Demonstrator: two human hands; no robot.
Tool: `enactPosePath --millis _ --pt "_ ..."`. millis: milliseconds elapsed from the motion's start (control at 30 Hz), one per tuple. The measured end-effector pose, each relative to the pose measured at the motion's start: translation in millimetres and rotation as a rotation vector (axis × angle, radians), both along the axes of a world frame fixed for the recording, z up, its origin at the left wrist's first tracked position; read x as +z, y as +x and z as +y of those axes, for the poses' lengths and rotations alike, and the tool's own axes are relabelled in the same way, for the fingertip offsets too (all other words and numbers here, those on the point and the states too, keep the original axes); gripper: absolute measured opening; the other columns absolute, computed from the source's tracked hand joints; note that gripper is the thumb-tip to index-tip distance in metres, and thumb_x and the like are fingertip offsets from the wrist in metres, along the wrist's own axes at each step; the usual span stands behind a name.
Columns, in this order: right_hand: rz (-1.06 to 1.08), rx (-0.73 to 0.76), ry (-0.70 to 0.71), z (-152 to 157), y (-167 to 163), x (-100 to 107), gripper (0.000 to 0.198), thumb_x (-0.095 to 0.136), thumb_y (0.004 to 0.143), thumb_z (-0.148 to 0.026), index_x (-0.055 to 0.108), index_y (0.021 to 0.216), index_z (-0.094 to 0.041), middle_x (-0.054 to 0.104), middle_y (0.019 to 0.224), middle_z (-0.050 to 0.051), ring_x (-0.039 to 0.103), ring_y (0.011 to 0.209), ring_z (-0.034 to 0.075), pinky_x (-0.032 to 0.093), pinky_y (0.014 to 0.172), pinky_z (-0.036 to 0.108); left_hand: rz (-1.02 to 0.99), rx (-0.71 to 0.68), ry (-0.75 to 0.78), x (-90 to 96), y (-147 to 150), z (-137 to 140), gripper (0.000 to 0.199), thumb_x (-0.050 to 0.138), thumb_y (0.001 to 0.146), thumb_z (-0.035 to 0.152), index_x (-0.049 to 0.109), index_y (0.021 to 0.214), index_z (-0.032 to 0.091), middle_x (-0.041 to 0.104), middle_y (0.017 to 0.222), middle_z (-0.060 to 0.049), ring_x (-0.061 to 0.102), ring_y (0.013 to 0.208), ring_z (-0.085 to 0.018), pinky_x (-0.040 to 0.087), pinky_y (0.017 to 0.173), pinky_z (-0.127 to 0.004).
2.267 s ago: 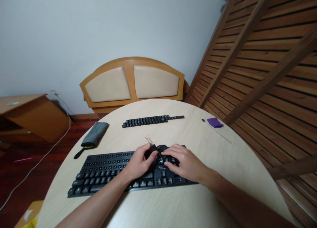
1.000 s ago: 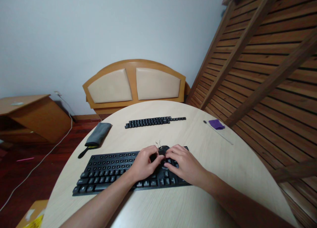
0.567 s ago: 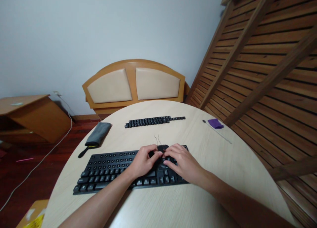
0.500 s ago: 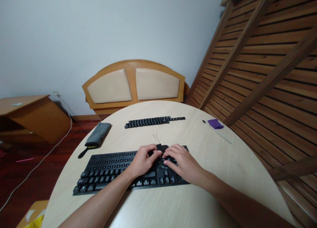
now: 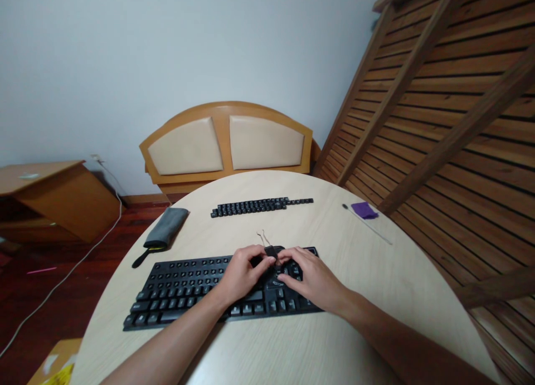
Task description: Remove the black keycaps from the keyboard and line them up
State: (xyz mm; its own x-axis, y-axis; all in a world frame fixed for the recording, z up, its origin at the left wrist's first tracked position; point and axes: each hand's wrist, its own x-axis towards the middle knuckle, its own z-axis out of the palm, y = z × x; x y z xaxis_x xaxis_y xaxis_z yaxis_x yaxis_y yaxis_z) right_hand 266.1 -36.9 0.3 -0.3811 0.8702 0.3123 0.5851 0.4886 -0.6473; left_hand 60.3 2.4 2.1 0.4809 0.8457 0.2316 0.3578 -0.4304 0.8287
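A black keyboard (image 5: 184, 287) lies on the round table, its upper rows showing bare switches where keycaps are off. My left hand (image 5: 246, 271) is closed in a pinch on the black handle of a wire keycap puller (image 5: 271, 252). Two thin wire prongs of the puller stick up and away from me; its lower end is hidden among my fingers. My right hand (image 5: 307, 276) is beside it over the keyboard's right part. Its fingertips are close to or touching the puller's lower end, while the thumb is spread apart below.
Removed keycaps (image 5: 251, 205) sit in rows farther back on the table (image 5: 359, 279). A grey pouch (image 5: 167, 228) rests at the left. To the right are a purple cloth (image 5: 364, 210) and a thin stick with a dark tip (image 5: 368, 225). Wooden slats (image 5: 438, 112) lean beside the table.
The puller has tilted, its wire prongs leaning more to the left. My right fingers have shifted slightly, with the gap between thumb and index finger now wider.
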Motion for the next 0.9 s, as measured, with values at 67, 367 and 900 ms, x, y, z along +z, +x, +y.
enactPosePath --millis 67,367,900 --pt "0.008 -0.001 0.003 0.4 0.1 -1.2 0.03 0.067 0.084 -0.02 0.056 0.111 -0.023 0.066 0.105 0.004 0.06 0.101 0.02 0.046 0.09 0.035 0.023 0.036 0.003 -0.9 0.2 0.4 0.025 0.057 0.091 0.035 0.065 0.078 0.016 0.068 0.074 -0.003 0.06 0.071 -0.017 0.044 0.068 -0.026" --pt "-0.056 0.062 0.074 0.8 0.2 0.1 0.013 0.061 0.092 -0.022 0.064 0.103 -0.024 0.069 0.105 0.003 0.06 0.101 0.019 0.046 0.09 0.034 0.09 0.062 0.05 -3.8 -0.1 -0.9 0.026 0.056 0.092 0.036 0.061 0.078 0.016 0.064 0.072 -0.002 0.057 0.068 -0.016 0.04 0.063 -0.026" --pt "0.145 0.095 -0.051 7.3 2.2 0.0 0.009 0.067 0.086 -0.024 0.065 0.095 -0.022 0.067 0.108 0.005 0.059 0.107 0.02 0.044 0.097 0.037 0.084 0.046 0.075 -1.6 0.3 -2.1 0.023 0.053 0.093 0.036 0.06 0.081 0.017 0.066 0.075 -0.003 0.06 0.07 -0.017 0.042 0.065 -0.026"
